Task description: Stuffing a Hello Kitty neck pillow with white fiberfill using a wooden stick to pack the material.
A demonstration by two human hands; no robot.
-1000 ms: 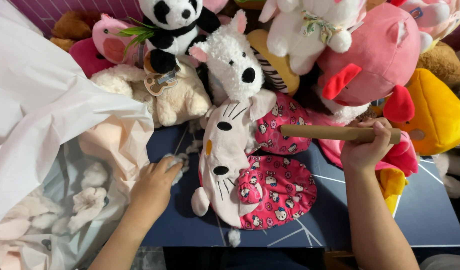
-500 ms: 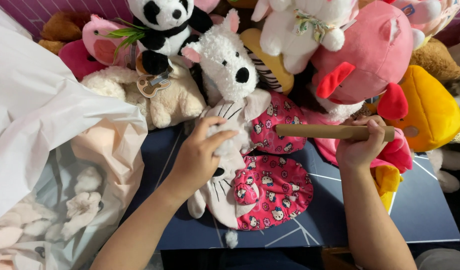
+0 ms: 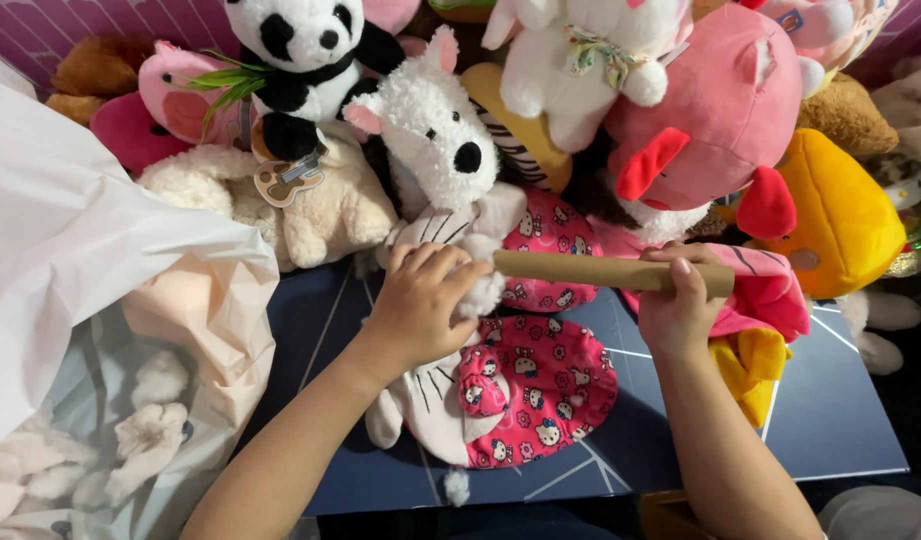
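A flat white cat plush (image 3: 432,400) in a pink patterned dress (image 3: 545,385) lies face up on a dark blue surface (image 3: 840,420). My left hand (image 3: 420,305) rests on the cat's head, fingers curled around a tuft of white stuffing (image 3: 485,292). My right hand (image 3: 677,305) grips a brown cardboard tube (image 3: 600,270), held level, its left end touching the stuffing at the cat's head.
A heap of plush toys fills the back: a panda (image 3: 300,60), a white dog (image 3: 435,130), a cream bear (image 3: 315,205), a pink round toy (image 3: 720,110), a yellow one (image 3: 845,215). A large white plastic bag (image 3: 70,250) holding pale plush lies at left.
My left hand came up from the bag's edge at lower left onto the cat plush's head and closed on the stuffing. The tube and my right hand stayed roughly where they were.
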